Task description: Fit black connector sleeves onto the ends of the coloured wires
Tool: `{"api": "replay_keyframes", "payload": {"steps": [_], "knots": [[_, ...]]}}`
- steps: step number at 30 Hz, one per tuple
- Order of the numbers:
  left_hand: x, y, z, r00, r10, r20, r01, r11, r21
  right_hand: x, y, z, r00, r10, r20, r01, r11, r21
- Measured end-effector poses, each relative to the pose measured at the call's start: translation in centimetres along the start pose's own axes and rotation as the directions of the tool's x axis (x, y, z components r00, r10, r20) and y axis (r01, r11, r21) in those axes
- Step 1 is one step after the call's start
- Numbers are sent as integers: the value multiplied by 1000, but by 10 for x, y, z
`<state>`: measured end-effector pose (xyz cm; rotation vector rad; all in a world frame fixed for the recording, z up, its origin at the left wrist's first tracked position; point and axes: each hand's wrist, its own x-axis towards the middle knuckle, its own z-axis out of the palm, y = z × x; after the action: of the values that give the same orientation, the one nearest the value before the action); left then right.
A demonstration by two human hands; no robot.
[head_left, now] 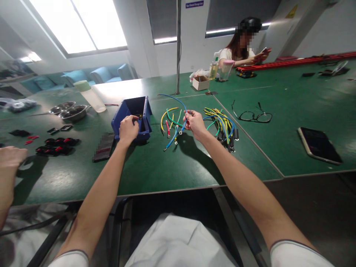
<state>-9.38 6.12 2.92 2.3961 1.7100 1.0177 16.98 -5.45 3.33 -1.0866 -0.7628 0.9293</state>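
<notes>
My left hand (pixel 129 129) reaches over the near wall of a blue bin (pixel 116 119), its fingers curled at the bin's inside; whatever they hold is hidden. Between the fingertips of my right hand (pixel 194 122) is a blue cable (pixel 175 99), its far end curving up to the left and a ring terminal at its lower end. Short yellow, green, red and blue cables lie between the bin and my right hand, among them a red one (pixel 168 129). To the right of that hand spreads a larger bundle of cables (pixel 222 122) with black sleeves.
Glasses (pixel 254 116) and a phone (pixel 319 145) lie at the right. A black tray (pixel 104 147), black parts (pixel 57 145), metal bowls (pixel 72 112) and a bottle (pixel 90 97) are at the left. Another person's hand is at the left edge; a person sits across the table (pixel 172 174).
</notes>
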Motion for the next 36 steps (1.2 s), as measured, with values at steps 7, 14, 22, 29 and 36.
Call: {"api": "replay_keyframes", "payload": {"steps": [7,14,22,29,36], "knots": [[11,-4,-1,931,-102,350,50,987,154,-1,-3,1,1000,6,-4,-6,1000,-2],[15,-11,3,825,-7,566,-30,998,56,0,-2,0,1000,-7,-1,7,1000,-1],[15,-8,2,797,2,604,36,998,-51,2,0,-1,1000,-2,-2,2,1000,8],[19,-7,6,769,-16,639,108,988,-106,1,0,0,1000,7,0,-7,1000,12],[22,-11,7,769,15,639,58,994,-94,-1,-2,0,1000,12,-5,-12,1000,3]]}}
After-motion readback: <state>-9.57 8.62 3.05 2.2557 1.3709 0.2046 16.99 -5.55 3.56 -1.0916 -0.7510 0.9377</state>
